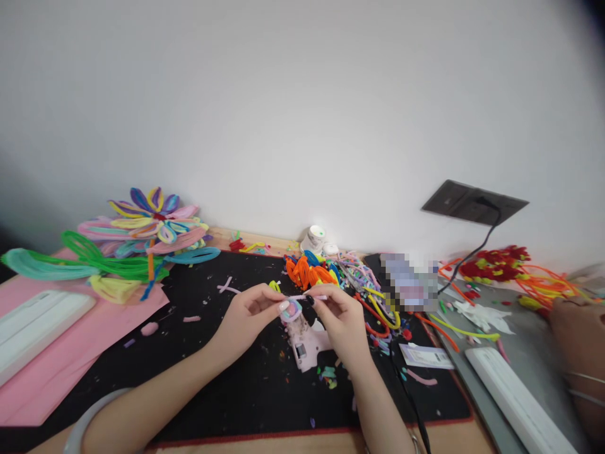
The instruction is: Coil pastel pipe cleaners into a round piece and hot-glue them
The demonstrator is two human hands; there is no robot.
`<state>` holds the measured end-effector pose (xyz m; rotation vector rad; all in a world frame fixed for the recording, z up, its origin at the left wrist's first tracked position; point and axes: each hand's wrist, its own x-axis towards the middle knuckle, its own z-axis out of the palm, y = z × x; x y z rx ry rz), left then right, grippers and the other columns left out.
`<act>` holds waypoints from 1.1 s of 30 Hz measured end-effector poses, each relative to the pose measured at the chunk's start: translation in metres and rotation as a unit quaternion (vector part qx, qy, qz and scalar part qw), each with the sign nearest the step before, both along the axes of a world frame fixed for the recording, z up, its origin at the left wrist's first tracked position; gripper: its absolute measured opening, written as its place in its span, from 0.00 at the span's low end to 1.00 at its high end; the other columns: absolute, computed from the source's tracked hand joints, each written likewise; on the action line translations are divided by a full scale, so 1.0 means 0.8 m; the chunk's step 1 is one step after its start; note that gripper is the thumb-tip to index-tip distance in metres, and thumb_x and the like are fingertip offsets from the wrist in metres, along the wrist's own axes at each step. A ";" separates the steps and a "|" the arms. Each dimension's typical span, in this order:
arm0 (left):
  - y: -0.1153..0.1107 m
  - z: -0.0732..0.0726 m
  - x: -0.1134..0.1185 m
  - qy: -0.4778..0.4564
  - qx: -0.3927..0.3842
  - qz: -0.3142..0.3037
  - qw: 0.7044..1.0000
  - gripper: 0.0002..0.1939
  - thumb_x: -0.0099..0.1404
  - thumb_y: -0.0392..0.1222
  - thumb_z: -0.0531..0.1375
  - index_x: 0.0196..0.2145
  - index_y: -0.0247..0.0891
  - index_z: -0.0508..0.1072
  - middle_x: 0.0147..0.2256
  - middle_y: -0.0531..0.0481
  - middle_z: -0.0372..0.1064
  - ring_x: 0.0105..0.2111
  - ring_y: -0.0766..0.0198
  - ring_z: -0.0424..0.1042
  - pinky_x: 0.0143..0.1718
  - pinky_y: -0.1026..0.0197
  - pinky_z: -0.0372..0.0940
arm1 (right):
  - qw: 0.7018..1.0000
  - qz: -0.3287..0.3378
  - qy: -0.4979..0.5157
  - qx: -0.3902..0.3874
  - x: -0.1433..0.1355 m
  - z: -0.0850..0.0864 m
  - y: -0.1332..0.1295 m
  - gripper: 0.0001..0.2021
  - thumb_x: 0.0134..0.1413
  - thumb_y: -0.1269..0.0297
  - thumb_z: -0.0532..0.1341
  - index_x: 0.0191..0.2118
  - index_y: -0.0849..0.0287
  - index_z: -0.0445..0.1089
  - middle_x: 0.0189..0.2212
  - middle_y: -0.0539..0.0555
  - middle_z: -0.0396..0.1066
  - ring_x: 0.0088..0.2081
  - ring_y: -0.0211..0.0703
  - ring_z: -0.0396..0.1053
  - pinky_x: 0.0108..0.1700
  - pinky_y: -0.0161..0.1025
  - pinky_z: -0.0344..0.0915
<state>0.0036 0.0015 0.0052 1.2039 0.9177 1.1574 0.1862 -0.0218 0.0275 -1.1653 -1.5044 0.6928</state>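
Observation:
Between both hands a short pale lilac pipe cleaner is stretched out sideways. My left hand pinches its left end with thumb and index finger. At the other end, my right hand is closed on it, the thumb and forefinger together. Just below the fingertips appears a small pastel pink and blue coiled piece; whether it touches the left thumb I cannot tell. Under the hands a pale pink glue gun lies on the black mat, partly hidden by my right hand.
Bundled orange pipe cleaners and loose scraps lie behind the hands. A pipe-cleaner flower rests at left on pink paper. A paper cup stands by the wall. At right are a white case and another person's hand.

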 end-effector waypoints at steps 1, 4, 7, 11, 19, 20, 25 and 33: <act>0.000 0.002 0.000 -0.002 -0.005 0.003 1.000 0.08 0.51 0.43 0.69 0.27 0.37 0.76 0.26 0.51 0.75 0.29 0.63 0.74 0.34 0.61 0.69 | 1.000 0.003 -0.005 0.003 0.001 0.000 0.000 0.08 0.53 0.73 0.60 0.34 0.56 0.76 0.33 0.54 0.77 0.37 0.44 0.73 0.38 0.38 0.69; -0.001 0.006 0.000 -0.011 -0.013 0.014 1.000 0.10 0.50 0.44 0.70 0.27 0.37 0.75 0.27 0.51 0.75 0.29 0.63 0.74 0.35 0.60 0.69 | 1.000 0.008 -0.021 0.014 0.003 0.001 -0.001 0.10 0.56 0.72 0.58 0.36 0.55 0.77 0.36 0.54 0.77 0.40 0.45 0.74 0.39 0.38 0.69; 0.000 0.006 0.000 -0.011 -0.008 0.024 1.000 0.11 0.50 0.46 0.70 0.26 0.38 0.75 0.27 0.51 0.75 0.29 0.62 0.74 0.35 0.60 0.69 | 0.999 0.009 -0.042 0.024 0.003 0.001 -0.001 0.11 0.56 0.73 0.58 0.37 0.54 0.77 0.36 0.54 0.77 0.40 0.45 0.74 0.41 0.39 0.69; 0.001 0.003 -0.001 -0.002 -0.002 0.036 0.999 0.11 0.51 0.47 0.69 0.27 0.38 0.75 0.27 0.51 0.75 0.30 0.62 0.74 0.35 0.60 0.69 | 0.998 0.010 -0.057 0.040 0.001 0.003 -0.002 0.12 0.55 0.74 0.58 0.36 0.54 0.78 0.35 0.54 0.78 0.39 0.45 0.74 0.42 0.40 0.69; 0.003 -0.001 -0.002 -0.002 0.002 0.047 0.999 0.11 0.52 0.46 0.69 0.27 0.37 0.76 0.28 0.51 0.74 0.31 0.62 0.74 0.36 0.60 0.69 | 0.996 0.012 -0.068 0.050 -0.002 0.006 -0.004 0.11 0.55 0.74 0.59 0.35 0.54 0.78 0.35 0.54 0.78 0.39 0.45 0.75 0.43 0.40 0.70; 0.003 -0.001 -0.002 -0.002 0.002 0.048 0.999 0.11 0.52 0.47 0.69 0.27 0.37 0.76 0.28 0.51 0.74 0.31 0.61 0.74 0.36 0.59 0.69 | 0.996 0.012 -0.069 0.050 -0.003 0.006 -0.004 0.11 0.55 0.74 0.59 0.35 0.54 0.78 0.35 0.54 0.78 0.39 0.45 0.75 0.43 0.40 0.70; 0.003 -0.001 -0.001 -0.004 0.003 0.057 0.998 0.11 0.51 0.46 0.69 0.27 0.37 0.75 0.27 0.52 0.73 0.29 0.62 0.73 0.34 0.60 0.69 | 0.996 0.012 -0.077 0.048 -0.004 0.005 -0.005 0.11 0.55 0.73 0.59 0.35 0.54 0.79 0.35 0.54 0.78 0.38 0.45 0.75 0.41 0.40 0.70; 0.004 -0.002 -0.002 -0.005 0.005 0.059 0.998 0.10 0.52 0.46 0.69 0.27 0.37 0.75 0.27 0.53 0.73 0.30 0.63 0.72 0.34 0.60 0.68 | 0.995 0.023 -0.079 0.051 -0.005 0.002 -0.006 0.11 0.55 0.73 0.61 0.37 0.54 0.79 0.37 0.55 0.78 0.38 0.45 0.74 0.37 0.38 0.70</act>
